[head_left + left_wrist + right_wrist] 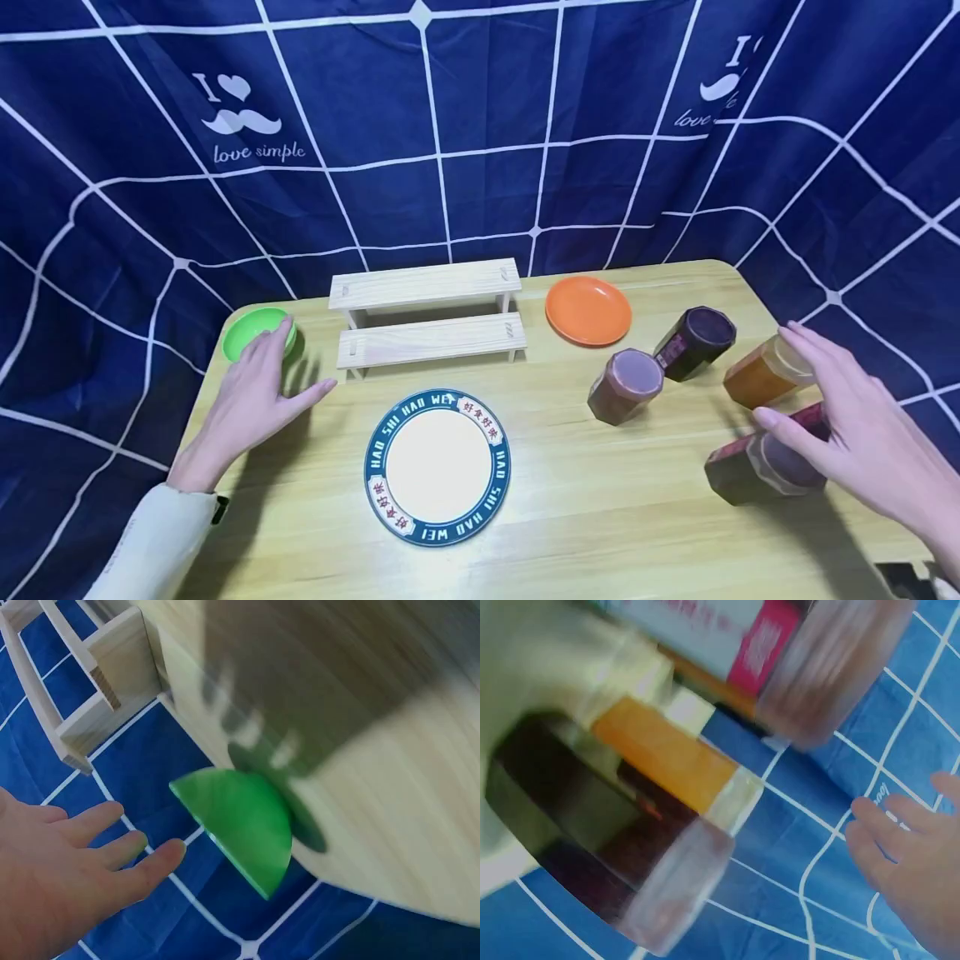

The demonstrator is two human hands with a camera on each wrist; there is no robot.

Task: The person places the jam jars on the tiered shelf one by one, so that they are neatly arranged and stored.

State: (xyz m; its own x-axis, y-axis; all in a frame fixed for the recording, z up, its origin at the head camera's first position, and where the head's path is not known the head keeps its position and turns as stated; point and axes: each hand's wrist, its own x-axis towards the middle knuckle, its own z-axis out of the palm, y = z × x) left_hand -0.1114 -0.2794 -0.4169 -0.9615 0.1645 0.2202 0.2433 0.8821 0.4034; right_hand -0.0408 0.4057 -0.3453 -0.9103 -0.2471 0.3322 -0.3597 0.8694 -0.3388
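Hovering, we grip nothing yet.
Near our spread left hand (251, 400): round, glossy green bowl (243, 329); near our spread right hand (862, 425): dark, faceted jar (738, 473).

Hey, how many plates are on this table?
2. The white plate with the blue rim lies in front of the wooden stand; the orange plate lies right of it. Both show fully. I left out the green bowl.
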